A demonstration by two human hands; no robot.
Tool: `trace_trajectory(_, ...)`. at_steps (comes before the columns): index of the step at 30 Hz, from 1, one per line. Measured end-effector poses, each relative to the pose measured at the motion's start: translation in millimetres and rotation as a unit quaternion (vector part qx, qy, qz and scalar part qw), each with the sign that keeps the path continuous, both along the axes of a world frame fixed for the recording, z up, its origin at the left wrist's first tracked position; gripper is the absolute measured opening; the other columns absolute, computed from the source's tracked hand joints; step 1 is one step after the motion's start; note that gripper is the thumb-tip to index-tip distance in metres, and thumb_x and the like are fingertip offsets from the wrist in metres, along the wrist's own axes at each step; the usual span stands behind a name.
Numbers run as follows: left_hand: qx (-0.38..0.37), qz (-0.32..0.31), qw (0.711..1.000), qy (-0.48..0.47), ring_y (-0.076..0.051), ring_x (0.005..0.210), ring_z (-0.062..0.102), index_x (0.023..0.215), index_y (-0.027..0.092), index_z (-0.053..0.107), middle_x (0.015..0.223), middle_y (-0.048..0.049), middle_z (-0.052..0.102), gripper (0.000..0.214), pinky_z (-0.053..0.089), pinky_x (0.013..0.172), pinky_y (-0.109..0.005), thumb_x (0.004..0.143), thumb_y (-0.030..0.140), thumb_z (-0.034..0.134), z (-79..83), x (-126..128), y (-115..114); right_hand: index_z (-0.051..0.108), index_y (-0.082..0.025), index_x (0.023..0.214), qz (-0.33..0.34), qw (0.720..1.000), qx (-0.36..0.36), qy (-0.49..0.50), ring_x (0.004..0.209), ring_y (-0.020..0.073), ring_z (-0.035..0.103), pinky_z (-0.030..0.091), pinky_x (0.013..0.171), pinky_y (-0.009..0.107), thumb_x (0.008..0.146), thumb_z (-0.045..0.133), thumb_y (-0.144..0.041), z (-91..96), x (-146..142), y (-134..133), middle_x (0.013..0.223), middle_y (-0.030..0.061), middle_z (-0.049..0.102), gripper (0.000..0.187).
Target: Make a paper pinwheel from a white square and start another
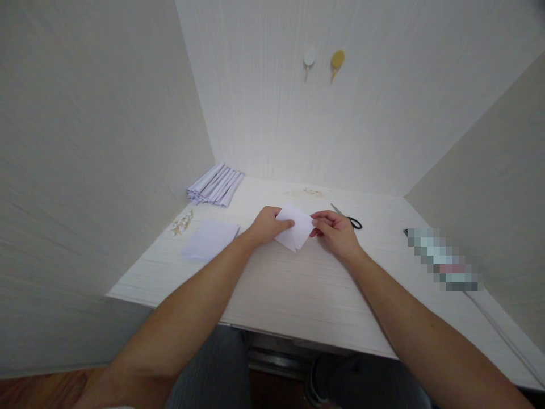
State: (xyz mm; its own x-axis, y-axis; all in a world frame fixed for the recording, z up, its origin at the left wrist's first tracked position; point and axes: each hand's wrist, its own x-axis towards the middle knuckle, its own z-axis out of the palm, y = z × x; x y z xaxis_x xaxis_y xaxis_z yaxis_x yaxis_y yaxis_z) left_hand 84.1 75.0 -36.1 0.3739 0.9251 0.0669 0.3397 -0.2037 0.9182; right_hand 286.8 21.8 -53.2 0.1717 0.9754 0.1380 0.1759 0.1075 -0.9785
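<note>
A folded white sheet of paper [298, 227] lies on the white table [298, 289] in front of me. My left hand [267, 225] grips its left edge with the thumb on top and the fingers curled. My right hand [336, 232] pinches the sheet's right edge with its fingertips. Both forearms reach in from the bottom of the view.
A flat sheet of white paper [209, 239] lies to the left, with small pale scraps [182, 222] beyond it. A stack of folded papers [216, 184] rests in the back left corner. Black-handled scissors [348, 218] lie just behind my right hand. Two hooks [323, 59] hang on the back wall.
</note>
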Motion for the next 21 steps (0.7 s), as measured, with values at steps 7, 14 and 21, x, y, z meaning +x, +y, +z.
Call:
trace_trajectory(7,0.008,0.011,1.000,0.011,-0.012,0.057,0.051,0.067,0.012,0.069,0.064,-0.0010,0.062,0.017,0.035,0.052,-0.023,0.070,0.028,0.074,-4.0,0.8,2.8,0.070,-0.018,0.088,-0.001,1.000,0.004,-0.023,0.054,0.0174,0.066,0.046,0.055,0.028,0.074,0.067,-0.034,-3.5,0.1,0.6,0.056,0.0003,0.067,0.021)
trace_trajectory(14,0.011,0.022,0.999,0.020,-0.013,0.058,0.051,0.066,0.012,0.069,0.064,-0.0004,0.061,0.017,0.035,0.053,-0.024,0.069,0.029,0.073,-5.4,0.2,4.0,0.069,-0.019,0.088,-0.017,0.998,0.011,-0.053,0.055,0.0157,0.066,0.049,0.056,0.028,0.073,0.064,-0.027,-11.2,6.0,4.9,0.070,0.0022,0.072,0.018)
trace_trajectory(21,0.007,0.039,0.999,0.014,-0.014,0.059,0.053,0.067,0.013,0.067,0.064,-0.0009,0.062,0.016,0.036,0.054,-0.024,0.069,0.029,0.071,-10.3,-0.8,7.8,0.067,-0.019,0.084,-0.039,0.996,0.007,-0.084,0.051,0.0143,0.062,0.048,0.054,0.028,0.074,0.062,-0.024,-11.3,7.5,3.2,0.069,0.0034,0.073,0.013)
